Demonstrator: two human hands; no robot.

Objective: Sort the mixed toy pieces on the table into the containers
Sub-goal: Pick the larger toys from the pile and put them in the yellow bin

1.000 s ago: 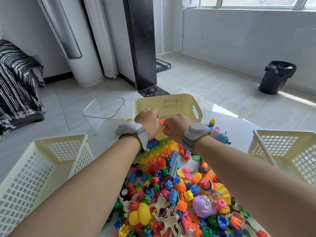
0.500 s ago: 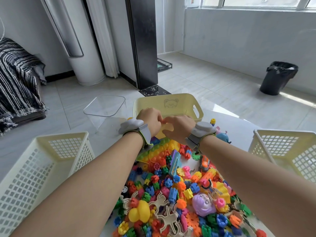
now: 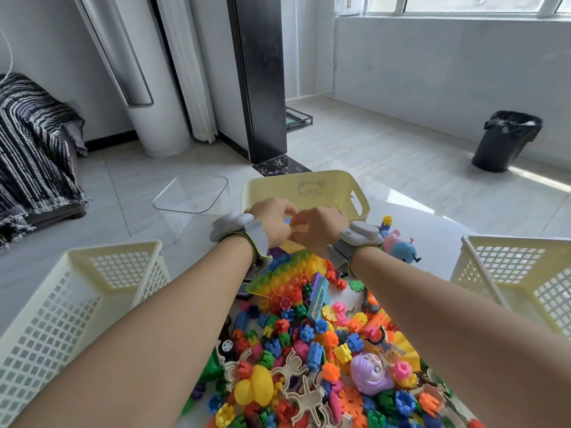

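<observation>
A heap of mixed toy pieces [image 3: 309, 344] covers the table in front of me: small interlocking blocks, a rainbow bubble pad [image 3: 287, 276], a yellow duck [image 3: 255, 389] and a purple doll head [image 3: 370, 373]. My left hand [image 3: 272, 220] and my right hand [image 3: 318, 227] meet over the near rim of the yellow bear bin [image 3: 309, 188]. Both have their fingers curled, pinching a small toy piece between them. The piece is almost fully hidden; only a blue speck shows.
A clear square container [image 3: 191, 193] stands left of the yellow bin. White lattice baskets sit at the table's left [image 3: 77, 288] and right [image 3: 509, 273]. A blue whale toy [image 3: 404, 253] lies by my right wrist. A black waste bin [image 3: 506, 140] stands on the floor.
Both hands have moved a little farther over the yellow bin's rim and closed together. The orange piece seen between them earlier no longer shows.
</observation>
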